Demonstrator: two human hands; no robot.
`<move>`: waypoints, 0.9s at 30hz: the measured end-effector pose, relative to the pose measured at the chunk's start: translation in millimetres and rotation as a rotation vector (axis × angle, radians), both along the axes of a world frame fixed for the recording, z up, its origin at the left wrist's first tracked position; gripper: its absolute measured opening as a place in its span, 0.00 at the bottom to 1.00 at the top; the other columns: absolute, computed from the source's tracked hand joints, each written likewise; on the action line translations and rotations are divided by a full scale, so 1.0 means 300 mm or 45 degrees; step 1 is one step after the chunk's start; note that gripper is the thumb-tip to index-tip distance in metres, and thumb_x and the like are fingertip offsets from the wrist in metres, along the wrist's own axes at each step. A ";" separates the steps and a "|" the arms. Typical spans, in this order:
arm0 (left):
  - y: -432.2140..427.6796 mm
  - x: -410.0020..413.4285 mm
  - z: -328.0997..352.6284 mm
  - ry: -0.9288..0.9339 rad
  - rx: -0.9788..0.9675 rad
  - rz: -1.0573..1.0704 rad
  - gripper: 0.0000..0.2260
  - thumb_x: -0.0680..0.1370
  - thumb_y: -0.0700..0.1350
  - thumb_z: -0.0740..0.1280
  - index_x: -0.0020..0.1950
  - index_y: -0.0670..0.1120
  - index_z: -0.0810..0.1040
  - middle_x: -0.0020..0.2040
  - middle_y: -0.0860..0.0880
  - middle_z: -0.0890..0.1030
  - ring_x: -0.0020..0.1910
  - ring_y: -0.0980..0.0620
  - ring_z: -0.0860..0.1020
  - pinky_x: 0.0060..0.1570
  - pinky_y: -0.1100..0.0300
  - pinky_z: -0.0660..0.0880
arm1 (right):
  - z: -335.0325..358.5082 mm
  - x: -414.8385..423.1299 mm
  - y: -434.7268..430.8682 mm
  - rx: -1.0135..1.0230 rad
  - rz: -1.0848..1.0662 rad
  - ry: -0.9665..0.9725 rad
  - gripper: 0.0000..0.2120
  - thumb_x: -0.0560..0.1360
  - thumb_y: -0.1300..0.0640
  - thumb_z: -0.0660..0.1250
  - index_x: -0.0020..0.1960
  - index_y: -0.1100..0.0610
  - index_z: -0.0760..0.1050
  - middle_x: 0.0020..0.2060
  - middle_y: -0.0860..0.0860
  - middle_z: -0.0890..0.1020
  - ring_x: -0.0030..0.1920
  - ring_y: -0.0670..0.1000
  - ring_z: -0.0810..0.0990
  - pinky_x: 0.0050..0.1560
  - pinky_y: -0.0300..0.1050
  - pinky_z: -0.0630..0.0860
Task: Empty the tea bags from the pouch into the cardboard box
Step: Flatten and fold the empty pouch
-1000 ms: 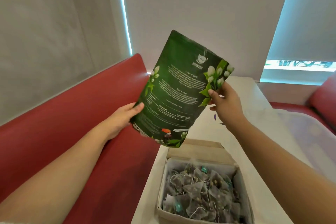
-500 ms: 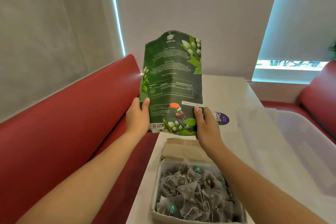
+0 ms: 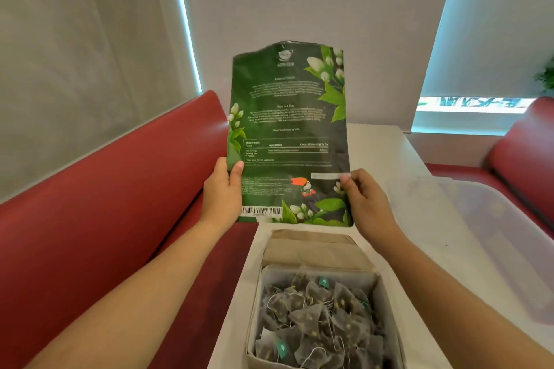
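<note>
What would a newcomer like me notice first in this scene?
A flat dark green pouch printed with white flowers is held upright mid-picture by the left hand and right hand. Below it, an open brown cardboard box on the white table is full of grey pyramid tea bags. A red bench runs along the left.

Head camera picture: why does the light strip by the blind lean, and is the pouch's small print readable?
In the head view, the wide-angle lens likely tilts the bright strip beside the blind, blown out cyan-white; small print on the green pouch is too soft to read, only headings like Ingredients show; the red seat back has a glare patch beside the pouch.
</note>
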State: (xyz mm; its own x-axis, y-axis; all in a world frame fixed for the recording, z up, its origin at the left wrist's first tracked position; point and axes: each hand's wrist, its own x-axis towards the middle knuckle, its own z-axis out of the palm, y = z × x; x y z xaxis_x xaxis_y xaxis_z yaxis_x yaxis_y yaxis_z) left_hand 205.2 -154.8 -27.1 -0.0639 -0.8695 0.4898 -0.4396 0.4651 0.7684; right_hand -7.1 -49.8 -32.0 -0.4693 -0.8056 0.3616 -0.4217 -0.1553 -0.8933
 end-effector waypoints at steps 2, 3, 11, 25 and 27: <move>0.013 0.011 -0.006 -0.015 0.052 -0.104 0.10 0.82 0.49 0.58 0.46 0.45 0.72 0.39 0.54 0.78 0.38 0.58 0.76 0.34 0.63 0.69 | 0.040 -0.012 0.008 -0.049 0.089 -0.177 0.08 0.80 0.55 0.60 0.48 0.60 0.72 0.39 0.52 0.78 0.41 0.48 0.77 0.40 0.41 0.74; 0.021 0.016 -0.012 -0.040 0.079 -0.145 0.09 0.81 0.49 0.58 0.47 0.46 0.73 0.39 0.55 0.79 0.39 0.60 0.76 0.35 0.64 0.69 | 0.061 -0.015 0.011 -0.077 0.109 -0.233 0.06 0.79 0.56 0.61 0.49 0.59 0.72 0.41 0.53 0.79 0.43 0.49 0.78 0.43 0.43 0.76; 0.127 -0.009 0.061 0.070 0.180 -0.335 0.26 0.72 0.66 0.64 0.66 0.58 0.67 0.60 0.57 0.75 0.62 0.54 0.74 0.64 0.48 0.71 | 0.202 0.093 0.096 -0.331 0.102 -0.049 0.04 0.79 0.59 0.61 0.52 0.51 0.70 0.47 0.49 0.80 0.48 0.47 0.80 0.46 0.42 0.79; 0.410 0.050 0.246 0.836 0.597 -0.606 0.12 0.82 0.48 0.59 0.60 0.46 0.78 0.53 0.46 0.84 0.51 0.49 0.83 0.50 0.52 0.80 | 0.232 0.314 0.213 -0.161 0.556 0.507 0.13 0.75 0.54 0.61 0.59 0.53 0.76 0.59 0.49 0.71 0.62 0.46 0.69 0.66 0.50 0.68; 0.416 0.098 0.242 0.833 0.640 -0.598 0.11 0.82 0.47 0.59 0.56 0.45 0.79 0.49 0.46 0.85 0.47 0.48 0.84 0.47 0.52 0.81 | 0.224 0.274 0.231 -0.204 0.354 0.515 0.13 0.73 0.51 0.65 0.57 0.47 0.75 0.64 0.50 0.65 0.67 0.50 0.64 0.70 0.53 0.63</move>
State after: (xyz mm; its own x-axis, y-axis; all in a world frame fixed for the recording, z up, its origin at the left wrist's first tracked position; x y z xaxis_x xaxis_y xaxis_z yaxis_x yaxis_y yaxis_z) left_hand 234.6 -30.0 45.6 -0.3060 -0.9435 0.1274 0.2972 0.0325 0.9543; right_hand 75.1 19.4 35.1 -0.0426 -0.7994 0.5992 -0.6518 -0.4323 -0.6231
